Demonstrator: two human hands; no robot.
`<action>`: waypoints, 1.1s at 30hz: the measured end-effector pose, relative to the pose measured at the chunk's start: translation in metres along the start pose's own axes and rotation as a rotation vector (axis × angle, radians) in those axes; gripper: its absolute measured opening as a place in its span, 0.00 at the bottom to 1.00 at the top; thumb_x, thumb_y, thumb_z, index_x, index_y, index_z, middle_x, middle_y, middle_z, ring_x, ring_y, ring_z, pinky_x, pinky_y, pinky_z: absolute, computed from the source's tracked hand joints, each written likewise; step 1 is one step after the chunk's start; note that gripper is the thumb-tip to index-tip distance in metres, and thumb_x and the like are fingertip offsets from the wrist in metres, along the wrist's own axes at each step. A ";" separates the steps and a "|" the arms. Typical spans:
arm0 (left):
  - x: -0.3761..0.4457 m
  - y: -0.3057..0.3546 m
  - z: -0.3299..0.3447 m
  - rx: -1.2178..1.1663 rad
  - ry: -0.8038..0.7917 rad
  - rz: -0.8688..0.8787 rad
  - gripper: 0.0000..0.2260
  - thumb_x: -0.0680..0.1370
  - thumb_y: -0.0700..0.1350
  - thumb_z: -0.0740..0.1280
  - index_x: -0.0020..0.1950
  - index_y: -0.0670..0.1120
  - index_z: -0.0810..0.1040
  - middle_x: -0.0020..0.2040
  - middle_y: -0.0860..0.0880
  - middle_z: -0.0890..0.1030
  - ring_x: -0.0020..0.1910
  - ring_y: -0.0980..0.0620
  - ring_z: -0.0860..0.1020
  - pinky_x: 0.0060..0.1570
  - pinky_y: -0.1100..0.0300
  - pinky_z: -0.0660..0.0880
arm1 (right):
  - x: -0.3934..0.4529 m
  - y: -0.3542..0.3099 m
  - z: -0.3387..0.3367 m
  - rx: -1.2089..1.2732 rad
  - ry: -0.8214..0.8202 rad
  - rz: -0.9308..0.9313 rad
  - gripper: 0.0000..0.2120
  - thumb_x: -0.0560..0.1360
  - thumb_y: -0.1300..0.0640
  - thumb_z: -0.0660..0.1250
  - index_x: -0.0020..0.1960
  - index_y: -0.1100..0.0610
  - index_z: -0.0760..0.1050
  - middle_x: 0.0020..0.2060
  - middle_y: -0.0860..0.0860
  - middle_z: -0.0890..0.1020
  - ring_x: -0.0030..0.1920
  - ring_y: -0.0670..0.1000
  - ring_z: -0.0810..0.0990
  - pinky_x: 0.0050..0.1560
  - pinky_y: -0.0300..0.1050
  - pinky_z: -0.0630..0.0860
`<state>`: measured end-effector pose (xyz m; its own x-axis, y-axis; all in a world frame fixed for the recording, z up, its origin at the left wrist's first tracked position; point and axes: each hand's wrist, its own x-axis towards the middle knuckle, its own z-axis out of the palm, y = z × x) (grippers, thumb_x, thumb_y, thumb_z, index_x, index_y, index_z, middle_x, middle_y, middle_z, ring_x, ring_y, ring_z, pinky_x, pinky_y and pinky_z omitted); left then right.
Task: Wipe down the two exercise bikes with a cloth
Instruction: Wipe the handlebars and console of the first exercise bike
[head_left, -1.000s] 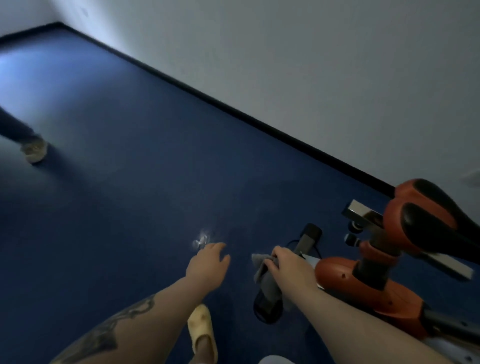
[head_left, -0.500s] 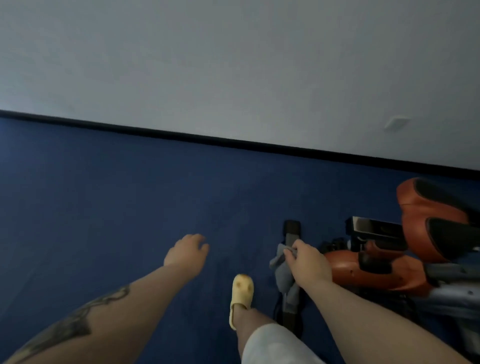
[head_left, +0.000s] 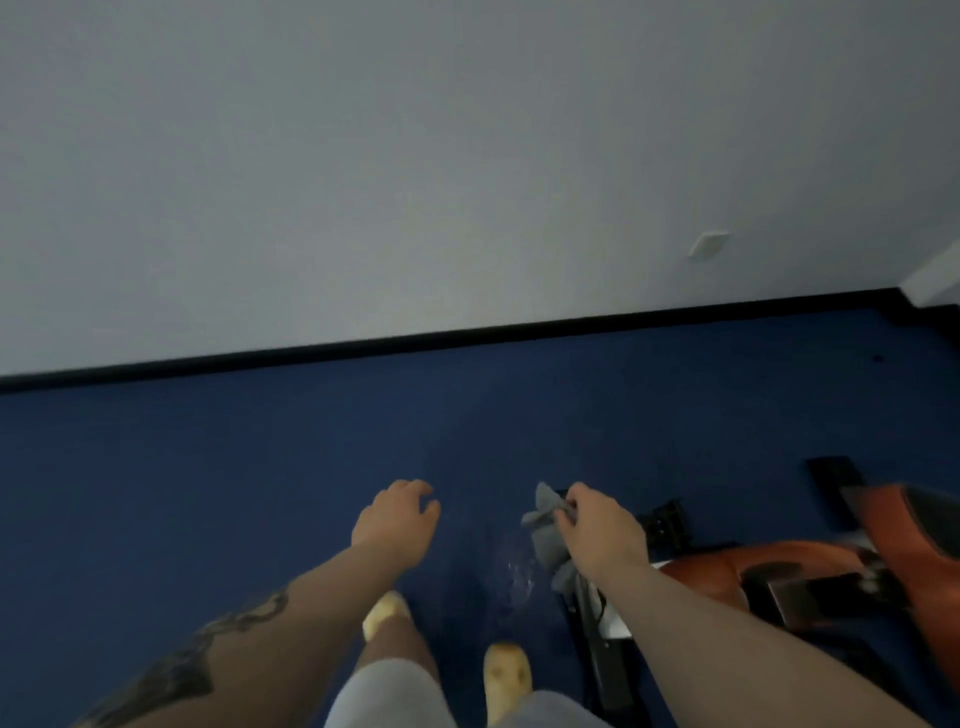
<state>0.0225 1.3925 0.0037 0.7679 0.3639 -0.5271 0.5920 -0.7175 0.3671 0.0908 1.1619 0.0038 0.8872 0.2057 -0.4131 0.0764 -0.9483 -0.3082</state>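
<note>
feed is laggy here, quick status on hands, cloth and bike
Right hand grips grey cloth, left hand free, fingers loosely curled. Orange bike low at right, cloth off it. Nothing between cloth and bike.

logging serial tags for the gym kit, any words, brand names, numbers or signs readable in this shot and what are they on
None can be read.
orange exercise bike: blurred, no brand or number shows on it.
grey cloth gripped by the right hand: no label visible.
wall plate: blank.
left hand: holds nothing that bears text.
</note>
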 end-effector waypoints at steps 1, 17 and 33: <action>0.016 0.001 -0.009 0.016 -0.013 0.013 0.18 0.82 0.53 0.56 0.71 0.52 0.69 0.70 0.50 0.71 0.64 0.47 0.74 0.60 0.51 0.74 | 0.011 -0.005 -0.003 0.009 0.005 0.033 0.08 0.79 0.47 0.58 0.45 0.51 0.67 0.40 0.48 0.77 0.38 0.50 0.75 0.35 0.44 0.70; 0.249 0.140 -0.110 0.451 -0.200 0.504 0.16 0.82 0.50 0.55 0.66 0.49 0.73 0.63 0.49 0.75 0.55 0.48 0.76 0.52 0.53 0.75 | 0.105 -0.027 -0.063 0.381 0.357 0.618 0.11 0.79 0.48 0.60 0.42 0.53 0.67 0.40 0.49 0.76 0.40 0.52 0.76 0.38 0.48 0.73; 0.317 0.405 -0.038 0.655 -0.416 1.007 0.18 0.82 0.52 0.56 0.69 0.49 0.72 0.68 0.49 0.73 0.64 0.48 0.73 0.62 0.54 0.71 | 0.219 0.086 -0.180 0.441 0.461 0.856 0.07 0.78 0.47 0.60 0.46 0.50 0.70 0.42 0.46 0.76 0.40 0.49 0.74 0.36 0.44 0.67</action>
<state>0.5148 1.2399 0.0143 0.6012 -0.6390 -0.4797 -0.5291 -0.7683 0.3603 0.3731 1.0816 0.0411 0.6606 -0.6866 -0.3035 -0.7436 -0.5431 -0.3900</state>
